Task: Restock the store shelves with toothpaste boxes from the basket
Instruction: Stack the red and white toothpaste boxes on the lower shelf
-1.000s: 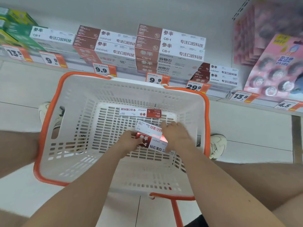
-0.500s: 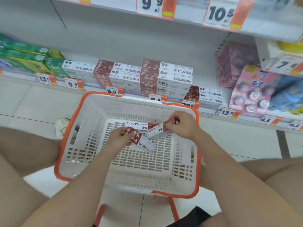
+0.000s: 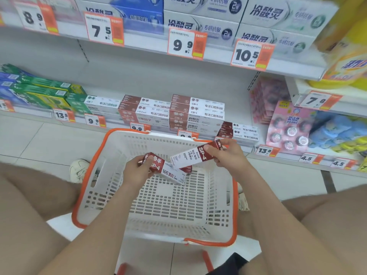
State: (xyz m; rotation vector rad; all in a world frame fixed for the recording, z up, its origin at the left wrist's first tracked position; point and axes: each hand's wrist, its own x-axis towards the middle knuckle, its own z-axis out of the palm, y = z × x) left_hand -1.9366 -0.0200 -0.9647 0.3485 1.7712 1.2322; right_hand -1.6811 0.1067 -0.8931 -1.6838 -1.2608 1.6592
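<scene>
Left hand [image 3: 137, 171] is gripping the dark red end of a long red-and-white cardboard toothpaste box [image 3: 171, 173]; the grip is closing round that end, and the white end is slanting down to the right.

Right hand [image 3: 228, 154] is pinching the dark red end of a second red-and-white toothpaste box marked SP-4 [image 3: 191, 156], thumb lying on the printed face. Its white end is pointing left and crossing over the first box; whether the two are touching cannot be told.

Both boxes are hanging above the inside of a white slotted plastic shopping basket with an orange rim [image 3: 116, 153], which is standing on the pale tiled floor between the person's bare knees. A small dark red box end [image 3: 188, 169] is showing under the crossed boxes inside the basket; the rest of it is being hidden by them.

Behind the basket, stacks of matching red-and-white boxes [image 3: 196, 114] are lying on the bottom shelf above orange-and-white price tags [image 3: 139, 127], some of them being cut off by the basket's far rim. Green boxes [image 3: 45, 92] are lying to the left, pink hanging packs [image 3: 286, 126] to the right. A white shoe [image 3: 79, 169] is showing beside the basket's left wall. A yellow bag [image 3: 349, 62] at top right is running out of frame and blurring.
</scene>
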